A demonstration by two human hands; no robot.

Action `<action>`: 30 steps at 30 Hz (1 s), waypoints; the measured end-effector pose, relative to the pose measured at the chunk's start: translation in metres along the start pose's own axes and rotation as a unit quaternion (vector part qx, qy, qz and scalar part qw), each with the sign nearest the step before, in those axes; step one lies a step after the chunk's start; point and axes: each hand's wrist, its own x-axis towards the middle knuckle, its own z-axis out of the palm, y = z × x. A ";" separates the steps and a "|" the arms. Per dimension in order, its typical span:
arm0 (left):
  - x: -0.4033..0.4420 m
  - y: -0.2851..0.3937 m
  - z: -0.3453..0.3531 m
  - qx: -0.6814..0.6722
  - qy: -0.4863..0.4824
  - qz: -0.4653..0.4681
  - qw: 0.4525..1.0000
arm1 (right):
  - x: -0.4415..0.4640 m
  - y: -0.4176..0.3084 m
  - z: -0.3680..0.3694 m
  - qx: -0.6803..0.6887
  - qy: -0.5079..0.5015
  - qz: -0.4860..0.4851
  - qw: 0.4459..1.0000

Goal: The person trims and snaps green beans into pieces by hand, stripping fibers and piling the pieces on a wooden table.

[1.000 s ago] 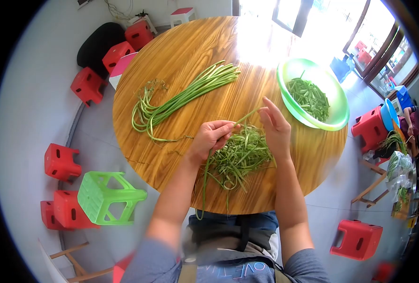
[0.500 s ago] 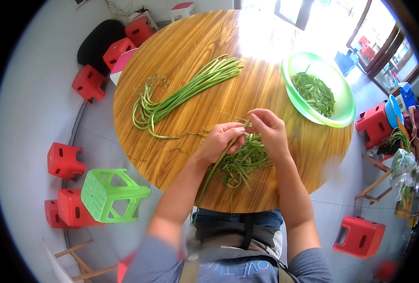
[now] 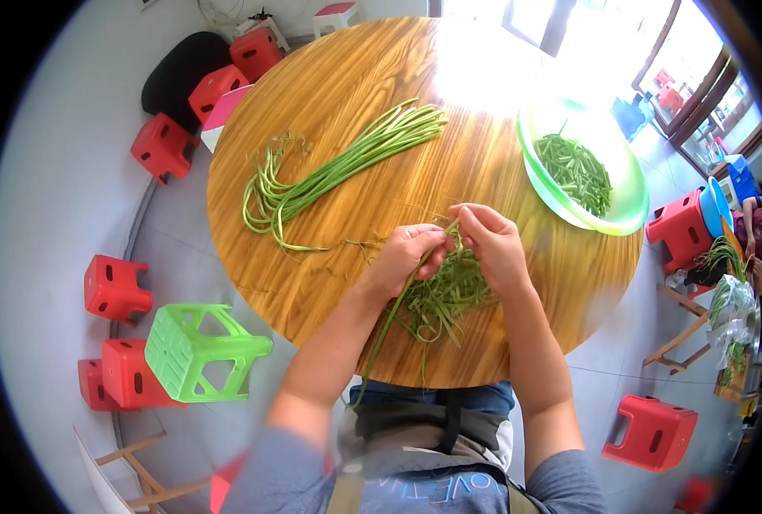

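Observation:
My left hand point(image 3: 415, 254) is closed round a long green stalk point(image 3: 387, 324), which looks like a garlic scape. Its lower part trails down past the table edge toward my lap. With thumb and forefinger, my right hand point(image 3: 490, 244) pinches the upper end of the same stalk, close to the left fingertips. Under both hands lies a loose pile of thin green strips point(image 3: 445, 300), partly covered by them. A bunch of long green stalks point(image 3: 342, 171) rests farther left on the table, its thin ends curled. Cut green pieces point(image 3: 576, 171) fill part of a pale green basin point(image 3: 628, 224) on the right.
The round wooden table point(image 3: 312, 94) has stray wisps scattered on it. Red stools point(image 3: 117, 287) and a green stool point(image 3: 197, 353) stand at the left. Another red stool point(image 3: 653, 433) is at the lower right. A co-worker's arm point(image 3: 750, 224) shows at the far right beside more greens.
Both hands stay almost in place, still holding the stalk. The right fingers have shifted slightly at its upper end. The whole view has moved a little.

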 end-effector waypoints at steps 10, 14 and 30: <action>0.003 -0.006 -0.007 -0.049 0.007 0.023 0.999 | -0.003 0.015 0.012 -0.415 0.049 -0.428 0.802; -0.003 0.006 -0.002 -0.080 0.027 0.018 0.996 | -0.005 -0.001 0.008 -0.397 0.074 -0.385 0.830; 0.000 0.004 -0.008 -0.155 -0.009 0.023 0.988 | 0.002 -0.022 -0.013 -0.110 0.150 -0.193 0.963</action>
